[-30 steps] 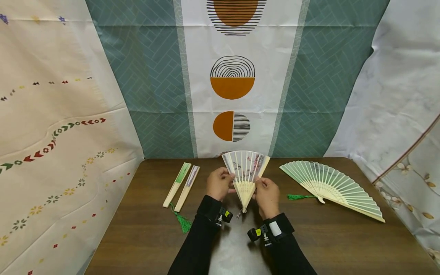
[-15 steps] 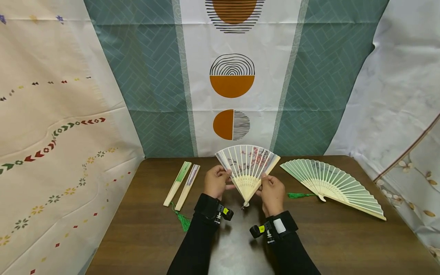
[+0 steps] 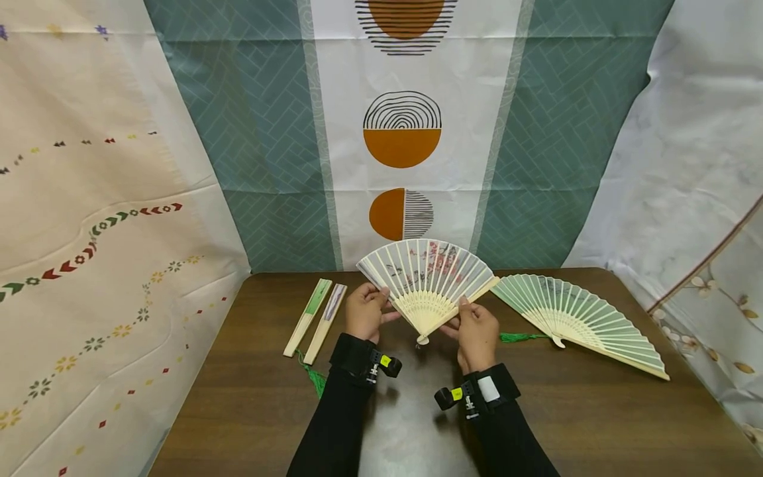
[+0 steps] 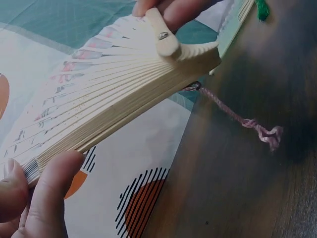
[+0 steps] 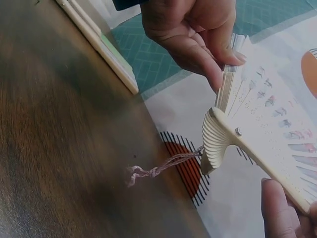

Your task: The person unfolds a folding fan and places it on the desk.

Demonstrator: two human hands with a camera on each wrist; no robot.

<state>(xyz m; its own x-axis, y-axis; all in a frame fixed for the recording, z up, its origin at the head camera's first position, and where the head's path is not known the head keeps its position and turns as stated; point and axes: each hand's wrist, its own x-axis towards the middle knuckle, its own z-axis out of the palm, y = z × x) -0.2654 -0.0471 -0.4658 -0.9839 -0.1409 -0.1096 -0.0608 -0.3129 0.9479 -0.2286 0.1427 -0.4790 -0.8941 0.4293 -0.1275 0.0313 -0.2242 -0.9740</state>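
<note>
Both hands hold up a white folding fan printed with red blossoms, spread partway into a broad arc over the table. My left hand pinches the stacked ribs at its left side between thumb and fingers. On the other side my right hand grips the outer guard stick. In the left wrist view many ribs still lie bunched together near the left thumb. A metal rivet joins the ribs at the pivot, and a pinkish cord hangs from there.
Two folded fans, one with green cloth and one greyish, lie at the left of the wooden table, by a green tassel. A spread green fan lies at the right. Patterned cloth hangs behind.
The white fan has widened from a narrow wedge to a broad arc and risen a little. My hands have moved apart, the left leftward and the right rightward.
</note>
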